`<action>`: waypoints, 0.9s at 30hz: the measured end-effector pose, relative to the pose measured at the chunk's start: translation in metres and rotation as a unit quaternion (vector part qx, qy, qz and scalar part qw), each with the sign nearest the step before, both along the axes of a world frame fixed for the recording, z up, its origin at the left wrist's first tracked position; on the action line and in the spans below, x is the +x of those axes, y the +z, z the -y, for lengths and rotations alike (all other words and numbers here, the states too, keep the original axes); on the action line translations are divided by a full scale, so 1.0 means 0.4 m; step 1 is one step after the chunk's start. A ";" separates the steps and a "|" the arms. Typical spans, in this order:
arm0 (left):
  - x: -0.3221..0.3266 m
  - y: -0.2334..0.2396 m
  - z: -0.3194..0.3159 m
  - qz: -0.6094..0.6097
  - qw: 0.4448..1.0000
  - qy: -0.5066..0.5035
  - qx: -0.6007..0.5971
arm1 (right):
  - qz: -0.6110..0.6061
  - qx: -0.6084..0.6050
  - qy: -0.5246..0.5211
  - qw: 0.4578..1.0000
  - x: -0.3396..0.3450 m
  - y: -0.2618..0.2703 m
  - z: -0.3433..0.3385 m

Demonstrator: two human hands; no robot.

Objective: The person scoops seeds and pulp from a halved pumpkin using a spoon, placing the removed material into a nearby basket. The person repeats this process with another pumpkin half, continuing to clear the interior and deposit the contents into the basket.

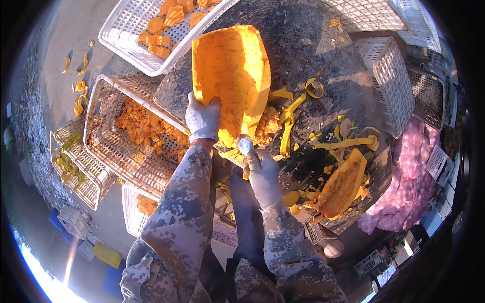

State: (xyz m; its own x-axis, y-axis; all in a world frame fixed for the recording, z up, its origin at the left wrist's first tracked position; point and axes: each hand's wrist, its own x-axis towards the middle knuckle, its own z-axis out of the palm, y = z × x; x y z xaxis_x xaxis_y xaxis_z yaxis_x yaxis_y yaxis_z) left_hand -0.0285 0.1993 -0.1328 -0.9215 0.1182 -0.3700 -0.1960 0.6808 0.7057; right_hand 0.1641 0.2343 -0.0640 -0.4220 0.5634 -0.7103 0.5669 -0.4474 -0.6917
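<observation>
A large hollowed piece of orange pumpkin (231,64) lies on the dark work table (322,49), its inner side facing up. My left hand (204,118), in a whitish knit glove, grips its left edge near the lower end. In my gloved right hand (263,174) is a metal spoon (244,144), its bowl at the lower end of the pumpkin piece. Stringy pumpkin pulp (268,125) sits beside the piece on the right. Farther right lies another pumpkin piece (341,185) with pulp still in its hollow.
A white plastic crate (125,34) at upper left holds cut pumpkin chunks (174,15). Below it, a stained crate (132,155) contains scooped pulp (136,121). Yellow peel strips (290,117) litter the table. Pink mesh sacks (407,181) and a white crate (394,83) stand at the right.
</observation>
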 end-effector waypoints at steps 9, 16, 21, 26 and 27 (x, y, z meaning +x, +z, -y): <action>-0.022 -0.014 0.002 0.010 1.000 -0.012 -0.001 | 0.158 0.040 0.109 0.981 0.104 -0.012 0.003; -0.078 -0.019 -0.015 0.044 0.998 -0.052 -0.019 | 0.013 0.013 0.038 0.999 0.028 -0.015 0.019; -0.158 -0.013 -0.010 0.143 0.983 -0.080 0.086 | 0.067 -0.112 -0.073 0.989 0.106 0.010 0.000; -0.252 -0.002 -0.025 0.231 0.967 -0.037 0.096 | 0.048 -0.110 -0.144 0.982 0.233 -0.008 -0.073; -0.271 0.001 -0.033 0.218 0.969 -0.055 0.102 | 0.051 -0.116 -0.150 0.981 0.238 -0.015 -0.079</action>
State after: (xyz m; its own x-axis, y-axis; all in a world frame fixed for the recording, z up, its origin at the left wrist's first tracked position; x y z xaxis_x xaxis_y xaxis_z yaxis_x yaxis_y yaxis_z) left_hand -0.1368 0.2126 -0.1326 -0.6600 0.3189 -0.6803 -0.4404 0.5693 0.6942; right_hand 0.2591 0.2659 -0.0702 -0.1822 0.4702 -0.8635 0.4464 -0.7429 -0.4988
